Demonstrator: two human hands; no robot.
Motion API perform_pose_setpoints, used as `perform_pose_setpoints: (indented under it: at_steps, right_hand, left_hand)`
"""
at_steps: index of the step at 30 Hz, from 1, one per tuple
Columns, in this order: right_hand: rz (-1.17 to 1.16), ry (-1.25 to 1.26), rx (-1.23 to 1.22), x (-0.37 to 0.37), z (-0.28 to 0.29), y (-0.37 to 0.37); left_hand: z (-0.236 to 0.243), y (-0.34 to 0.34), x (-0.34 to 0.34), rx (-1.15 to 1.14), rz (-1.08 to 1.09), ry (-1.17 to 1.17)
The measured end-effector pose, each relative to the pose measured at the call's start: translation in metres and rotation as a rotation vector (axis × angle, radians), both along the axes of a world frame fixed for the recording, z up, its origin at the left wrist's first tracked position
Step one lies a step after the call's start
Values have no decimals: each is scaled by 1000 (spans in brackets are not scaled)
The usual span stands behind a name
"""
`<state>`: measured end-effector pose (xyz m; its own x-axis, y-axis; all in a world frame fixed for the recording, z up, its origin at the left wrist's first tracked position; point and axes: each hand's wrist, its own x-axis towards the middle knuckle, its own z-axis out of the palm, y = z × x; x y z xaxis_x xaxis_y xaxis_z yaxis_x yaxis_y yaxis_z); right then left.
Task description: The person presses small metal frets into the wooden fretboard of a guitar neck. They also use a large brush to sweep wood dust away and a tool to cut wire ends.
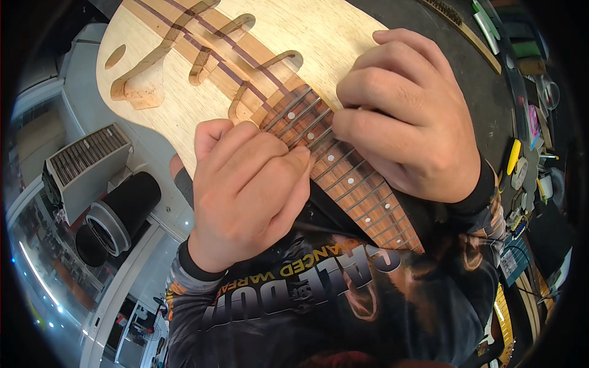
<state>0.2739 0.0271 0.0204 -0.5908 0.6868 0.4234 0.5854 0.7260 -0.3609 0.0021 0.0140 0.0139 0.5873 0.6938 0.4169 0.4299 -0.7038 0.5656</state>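
Observation:
An unfinished electric guitar body (331,37) in pale wood, with darker stripes down its middle and several routed cavities, lies slanting in front of me. Its brown fretboard (343,178), with metal frets and round pale dot inlays, runs down toward my chest. Over the fretboard's left side, my left hand (251,184) is closed, thumb and fingertips pressed together on the frets. My right hand (411,116) curls closed at the opposite edge, fingertips at the upper frets. Whatever either hand may hold is hidden by the fingers.
A dark bench (472,92) extends to the right, carrying a wooden-handled brush (469,37), a yellow-handled tool (513,156) and other clutter. Lower right, part of another guitar neck (504,319) shows. A black cylindrical bin (132,202) and a slatted box (89,159) stand at left.

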Motion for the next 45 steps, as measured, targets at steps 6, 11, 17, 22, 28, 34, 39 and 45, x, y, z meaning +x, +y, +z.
perform_pose_setpoints:
  at_steps: [6, 11, 17, 22, 28, 34, 39, 45]
  right_hand:
    - [11, 15, -18, -1, 4, 0]
    - [95, 22, -125, 5, 9, 0]
    - [62, 38, -96, 0, 4, 1]
    - [40, 47, -101, -2, -3, -3]
    - [77, 96, -142, -2, -3, 0]
    - [90, 108, -174, -1, 0, 0]
    - [37, 104, -120, -6, -5, -1]
    - [96, 74, -180, -5, 0, -2]
  left_hand:
    - [-1, 1, -3, 0, -3, 15]
    - [1, 0, -3, -55, -56, -13]
    - [0, -3, -10, -68, -31, 3]
    - [-2, -6, -8, -78, -41, 19]
    - [2, -2, -7, -118, -93, -1]
    - [2, -3, -8, -103, -57, -25]
    - [-1, -5, -8, -54, 9, -14]
    - [-1, -4, -9, -65, -13, -19]
